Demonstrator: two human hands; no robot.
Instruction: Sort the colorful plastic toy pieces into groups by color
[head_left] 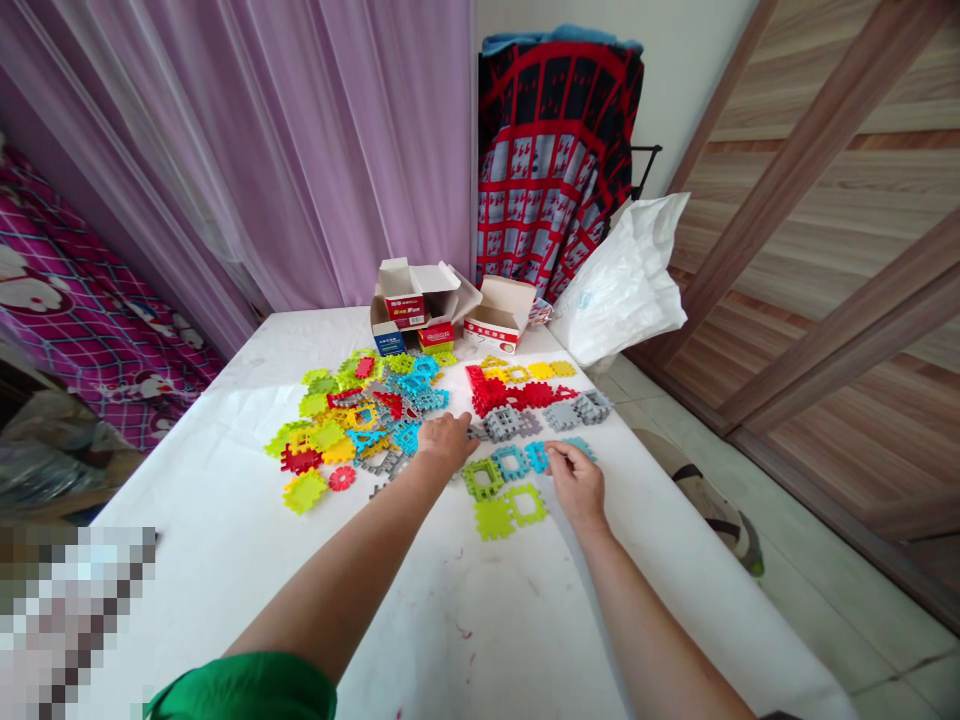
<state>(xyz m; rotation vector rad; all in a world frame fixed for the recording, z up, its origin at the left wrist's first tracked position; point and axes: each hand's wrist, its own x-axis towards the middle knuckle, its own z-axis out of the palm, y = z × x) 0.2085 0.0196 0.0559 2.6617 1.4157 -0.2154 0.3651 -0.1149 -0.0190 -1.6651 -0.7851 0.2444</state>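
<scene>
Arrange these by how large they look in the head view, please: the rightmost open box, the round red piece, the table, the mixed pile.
1. Table
2. Mixed pile
3. Rightmost open box
4. Round red piece, clearly smallest although nearer than the box

Blue toothed tiles flat in row; green tiles beside; mixed-colour heap left.

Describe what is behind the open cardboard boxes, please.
The purple curtain and red-patterned cloth are visible behind the cardboard boxes; whatever lies directly behind them is hidden.
</scene>
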